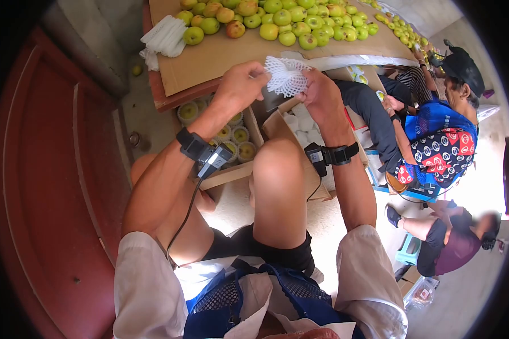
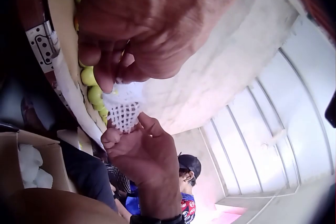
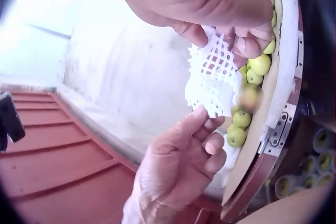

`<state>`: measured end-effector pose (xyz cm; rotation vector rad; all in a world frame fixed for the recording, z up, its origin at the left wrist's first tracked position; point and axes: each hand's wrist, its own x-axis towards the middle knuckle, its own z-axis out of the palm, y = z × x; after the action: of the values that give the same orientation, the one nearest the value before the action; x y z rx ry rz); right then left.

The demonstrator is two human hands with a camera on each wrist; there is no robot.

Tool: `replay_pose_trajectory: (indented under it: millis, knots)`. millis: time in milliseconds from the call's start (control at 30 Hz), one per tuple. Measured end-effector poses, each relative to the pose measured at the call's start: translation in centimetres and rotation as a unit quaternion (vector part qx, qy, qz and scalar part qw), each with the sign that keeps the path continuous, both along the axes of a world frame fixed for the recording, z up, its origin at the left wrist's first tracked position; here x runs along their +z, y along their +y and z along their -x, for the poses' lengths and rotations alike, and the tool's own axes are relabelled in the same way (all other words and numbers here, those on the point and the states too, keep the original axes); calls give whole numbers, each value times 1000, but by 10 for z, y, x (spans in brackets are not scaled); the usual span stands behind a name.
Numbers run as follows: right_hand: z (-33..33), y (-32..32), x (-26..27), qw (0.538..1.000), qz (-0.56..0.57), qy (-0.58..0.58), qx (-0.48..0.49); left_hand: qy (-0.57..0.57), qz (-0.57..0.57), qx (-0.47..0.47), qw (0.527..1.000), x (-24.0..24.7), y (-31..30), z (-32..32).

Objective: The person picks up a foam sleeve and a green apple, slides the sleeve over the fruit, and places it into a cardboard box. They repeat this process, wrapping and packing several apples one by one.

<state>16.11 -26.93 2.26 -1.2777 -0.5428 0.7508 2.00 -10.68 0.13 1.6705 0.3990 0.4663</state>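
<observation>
A white foam net sleeve is stretched between both hands above the table's near edge. My left hand pinches its left end with thumb and fingers; my right hand grips the other end. In the left wrist view the net hangs between the left hand and the right hand. The right wrist view shows the net's open mesh, with the left hand below and the right hand above. No apple shows inside the net.
Green apples cover the far part of the cardboard-topped table. A stack of white nets lies at its left corner. Below are a box of netted apples and a box of white nets. A person in a cap sits at the right.
</observation>
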Motion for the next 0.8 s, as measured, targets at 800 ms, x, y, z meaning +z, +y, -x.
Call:
replay_pose_trajectory:
  millis: [800]
  knots:
    - [5,7,-5,989,35,-133,-49,-41,-60,-66,995,25,-22,23]
